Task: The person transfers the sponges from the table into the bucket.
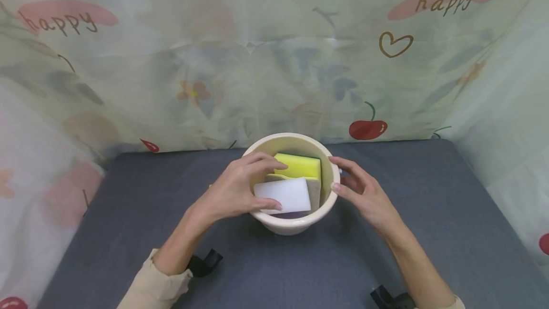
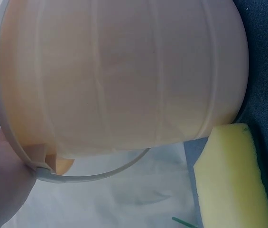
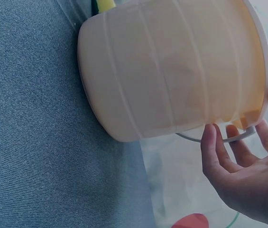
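A cream bucket [image 1: 289, 223] stands upright on the dark cloth. Inside it lie a white sponge block [image 1: 287, 193], a yellow sponge [image 1: 300, 165] and a greyish piece [image 1: 315, 192] between them. My left hand [image 1: 240, 185] reaches over the left part of the rim, thumb over the white block's lower edge and fingers spread towards the yellow sponge. Whether it touches either is hard to tell. At the right rim my right hand [image 1: 362, 192] steadies the bucket, thumb at the edge and fingers against the outer wall by the handle [image 3: 238, 137].
On the cloth left of the bucket lies another yellow sponge [image 2: 231, 175] with a dark green side, mostly hidden by my left hand in the head view. A printed curtain [image 1: 274, 85] hangs behind the dark table [image 1: 150, 194].
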Demonstrator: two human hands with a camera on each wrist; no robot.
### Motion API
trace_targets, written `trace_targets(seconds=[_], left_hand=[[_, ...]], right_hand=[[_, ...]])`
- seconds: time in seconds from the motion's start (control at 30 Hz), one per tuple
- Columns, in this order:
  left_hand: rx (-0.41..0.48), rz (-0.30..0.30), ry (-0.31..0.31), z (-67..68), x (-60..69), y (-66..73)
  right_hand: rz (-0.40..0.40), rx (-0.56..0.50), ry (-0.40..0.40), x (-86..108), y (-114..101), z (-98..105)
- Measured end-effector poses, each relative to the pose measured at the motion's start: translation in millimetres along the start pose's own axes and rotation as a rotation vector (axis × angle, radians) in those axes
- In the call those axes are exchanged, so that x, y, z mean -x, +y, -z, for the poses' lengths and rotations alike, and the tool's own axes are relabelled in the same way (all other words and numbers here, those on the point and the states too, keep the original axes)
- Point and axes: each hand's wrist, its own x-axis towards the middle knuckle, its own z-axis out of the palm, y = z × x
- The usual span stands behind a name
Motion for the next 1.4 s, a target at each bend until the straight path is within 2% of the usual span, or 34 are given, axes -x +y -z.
trace_targets(seconds=[0.4,0.67,0.9,1.23,1.4], left_hand=[[-0.035,0.019,0.048,8.4,7.2,-1.5],[0.002,0.045,0.098,17.2,18.5,-9.7],[0.001,0.113,0.124,25.7,31.6,-17.5],[-0.016,0.167,0.179,32.9,47.7,-31.1],[-0.034,0.227,0.168,33.1,55.8,-36.1]], right_hand=[[-0.011,-0.018,0.001,-0.6,0,-1],[-0.004,-0.021,-0.003,-0.1,1,-1],[0.003,-0.004,0.007,0.6,1,0],[0.009,-0.034,-0.004,-0.1,2,1],[0.001,-0.035,-0.005,-0.9,1,1]])
